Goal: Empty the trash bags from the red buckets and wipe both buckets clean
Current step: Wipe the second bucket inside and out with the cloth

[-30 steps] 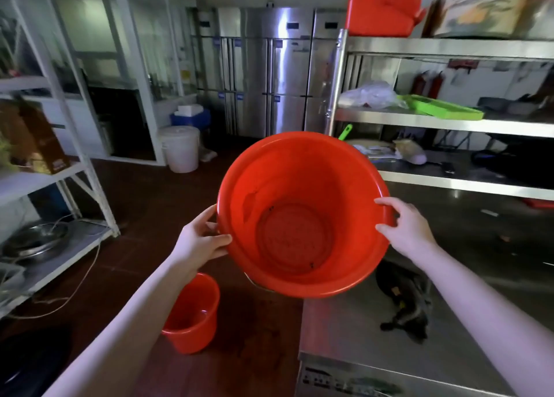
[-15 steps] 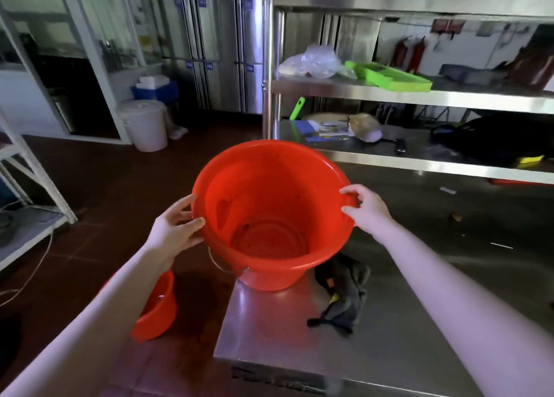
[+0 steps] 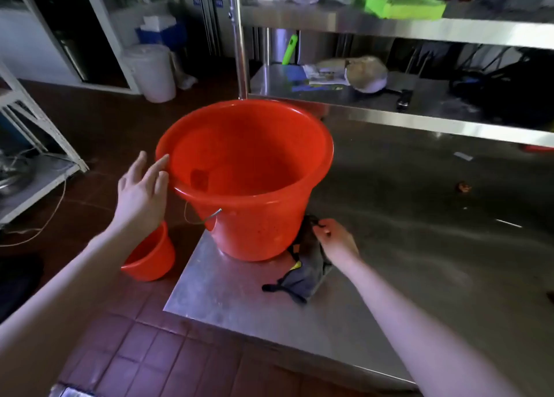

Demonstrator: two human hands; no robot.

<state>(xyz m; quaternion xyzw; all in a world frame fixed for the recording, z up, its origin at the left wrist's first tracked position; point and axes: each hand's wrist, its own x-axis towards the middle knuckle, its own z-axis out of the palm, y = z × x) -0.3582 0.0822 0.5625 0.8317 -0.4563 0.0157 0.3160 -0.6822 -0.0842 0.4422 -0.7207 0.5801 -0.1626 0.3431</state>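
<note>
Fingers [image 3: 158, 169] of the left hand [image 3: 139, 196], straight and apart, touch the red bucket [image 3: 254, 223] on the counter [image 3: 239, 306]; right hand [image 3: 337, 242] pinches a dark cloth [image 3: 302, 276] beside it; second bucket [image 3: 153, 256], near left, half hidden.

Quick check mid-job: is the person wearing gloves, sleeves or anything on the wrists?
No gloves: the left hand and right hand are bare. No sleeve shows on the left forearm or right forearm up to the frame edge. No watch, bracelet or ring is visible, though blur could hide a thin one.
</note>
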